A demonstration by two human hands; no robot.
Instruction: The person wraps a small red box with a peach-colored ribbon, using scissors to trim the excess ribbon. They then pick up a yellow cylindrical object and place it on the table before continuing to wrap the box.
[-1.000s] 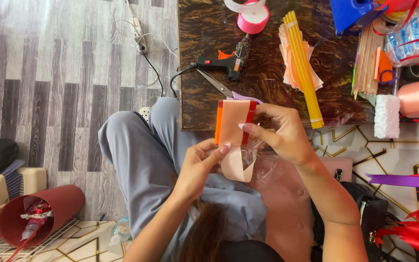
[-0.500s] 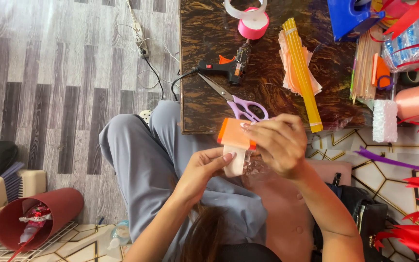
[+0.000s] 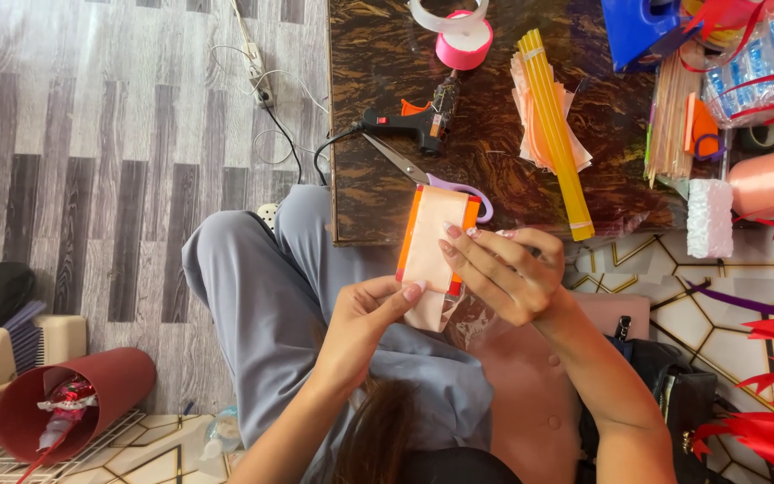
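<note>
Head view: the person is sitting at the near edge of a dark marbled table point(image 3: 378, 81), legs in grey trousers point(image 3: 262, 296) showing below it. Both hands are working on one thing, a small stack of peach paper sheets with orange edges point(image 3: 432, 237), which is hanging in the air just off the table's near edge, over the lap. The left hand point(image 3: 365, 318) is coming up from below; its grip is narrow, thumb tip pressing on the lower part of the stack, fingers hidden behind it. The right hand point(image 3: 503, 273) is reaching in from the right; its fingers point(image 3: 468, 255) are lying across the stack's front face, pinching its right edge, with a crumpled piece of clear film point(image 3: 468, 318) hanging under the palm. The stack is thus sitting between the two grips, its upper half sticking out free above both. Just behind the stack, purple-handled scissors point(image 3: 441, 179) are lying on the table, touching or nearly touching a black glue gun point(image 3: 409, 119). Further right, a bundle of yellow sticks point(image 3: 557, 134) is resting on loose peach sheets point(image 3: 530, 108). A pink ribbon roll point(image 3: 464, 40) is standing at the far edge.
</note>
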